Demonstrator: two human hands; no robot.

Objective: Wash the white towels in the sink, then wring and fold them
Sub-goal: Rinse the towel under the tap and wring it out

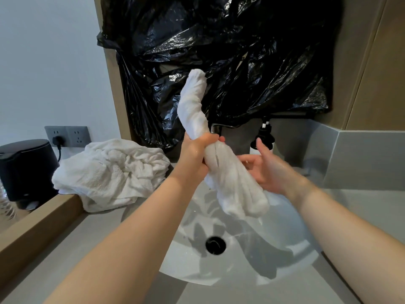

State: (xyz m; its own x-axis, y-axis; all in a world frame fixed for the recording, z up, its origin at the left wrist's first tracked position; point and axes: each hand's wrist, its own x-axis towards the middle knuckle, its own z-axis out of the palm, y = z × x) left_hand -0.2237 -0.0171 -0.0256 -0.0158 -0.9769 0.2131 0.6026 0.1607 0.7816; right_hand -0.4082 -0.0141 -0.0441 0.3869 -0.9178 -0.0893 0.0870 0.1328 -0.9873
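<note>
A white towel [232, 178], twisted into a thick roll, stands slanted above the white sink [285, 242]. My left hand [197, 150] is clenched around its middle; the upper end pokes up in front of black plastic, the lower end hangs over the basin. My right hand [267, 167] sits just right of the roll with fingers spread, its palm against or very near the cloth. A crumpled heap of white towels [109, 172] lies on the counter to the left of the sink.
A black drain [215, 245] sits in the basin. The tap [219, 127] is partly hidden behind the towel, with a black dispenser [265, 134] beside it. Black plastic sheeting [230, 51] covers the wall above. A dark bin [26, 167] and a wall socket [68, 136] are at far left.
</note>
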